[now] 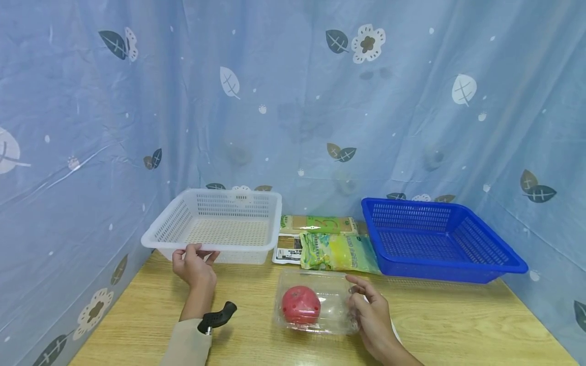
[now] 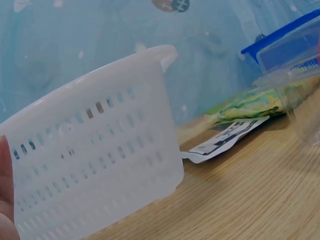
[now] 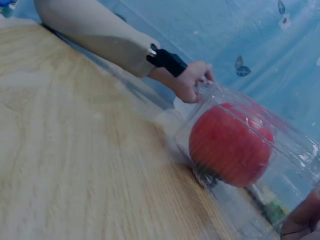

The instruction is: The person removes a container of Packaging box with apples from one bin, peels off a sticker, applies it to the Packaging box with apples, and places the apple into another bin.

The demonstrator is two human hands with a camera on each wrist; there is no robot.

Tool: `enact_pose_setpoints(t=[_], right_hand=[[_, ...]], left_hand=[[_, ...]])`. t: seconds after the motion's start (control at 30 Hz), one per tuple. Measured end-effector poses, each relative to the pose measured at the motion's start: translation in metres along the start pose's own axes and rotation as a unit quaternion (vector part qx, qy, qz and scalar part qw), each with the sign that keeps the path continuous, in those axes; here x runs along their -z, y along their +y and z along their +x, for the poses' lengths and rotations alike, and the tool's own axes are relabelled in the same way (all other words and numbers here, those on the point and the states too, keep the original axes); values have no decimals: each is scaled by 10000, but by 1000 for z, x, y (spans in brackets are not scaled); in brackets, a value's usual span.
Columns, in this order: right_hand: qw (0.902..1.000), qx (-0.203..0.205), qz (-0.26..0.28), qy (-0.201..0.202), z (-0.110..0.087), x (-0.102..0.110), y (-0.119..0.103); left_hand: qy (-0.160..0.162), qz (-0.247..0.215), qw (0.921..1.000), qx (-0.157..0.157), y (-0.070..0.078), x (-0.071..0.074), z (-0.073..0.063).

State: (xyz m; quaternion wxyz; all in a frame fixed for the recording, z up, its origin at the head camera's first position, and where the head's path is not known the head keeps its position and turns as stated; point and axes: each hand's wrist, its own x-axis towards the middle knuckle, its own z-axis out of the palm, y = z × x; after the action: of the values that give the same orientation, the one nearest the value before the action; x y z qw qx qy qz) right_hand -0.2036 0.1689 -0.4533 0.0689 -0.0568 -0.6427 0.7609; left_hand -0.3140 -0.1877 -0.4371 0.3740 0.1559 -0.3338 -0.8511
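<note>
The right hand [image 1: 373, 317] grips the right end of a clear plastic box [image 1: 333, 304] holding red fruit [image 1: 300, 304] over the desk [image 1: 247, 330]; the left hand's [image 1: 197, 267] fingers pinch the white basket's [image 1: 247, 256] rim. The box seems light, flexible and slippery, best held by both ends.

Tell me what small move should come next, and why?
Perhaps bring the clear box toward the white basket: the right hand holds the box, with a red round item inside, while the left hand grips the basket's near rim.
</note>
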Motion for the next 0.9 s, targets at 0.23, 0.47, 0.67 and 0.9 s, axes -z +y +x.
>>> enact_pose_setpoints(t=[0.23, 0.47, 0.67, 0.9], right_hand=[[9995, -79, -76, -290, 1, 3, -1], [9987, -16, -259, -429, 1, 7, -1], [9985, -75, -251, -481, 4, 11, 0], [9986, -47, -182, -487, 8, 20, -3]], left_hand=[[111, 84, 9998, 130, 1, 0, -1], [153, 37, 9998, 99, -1, 0, -3], [150, 95, 9998, 128, -2, 1, -3], [155, 140, 9997, 157, -2, 0, -4]])
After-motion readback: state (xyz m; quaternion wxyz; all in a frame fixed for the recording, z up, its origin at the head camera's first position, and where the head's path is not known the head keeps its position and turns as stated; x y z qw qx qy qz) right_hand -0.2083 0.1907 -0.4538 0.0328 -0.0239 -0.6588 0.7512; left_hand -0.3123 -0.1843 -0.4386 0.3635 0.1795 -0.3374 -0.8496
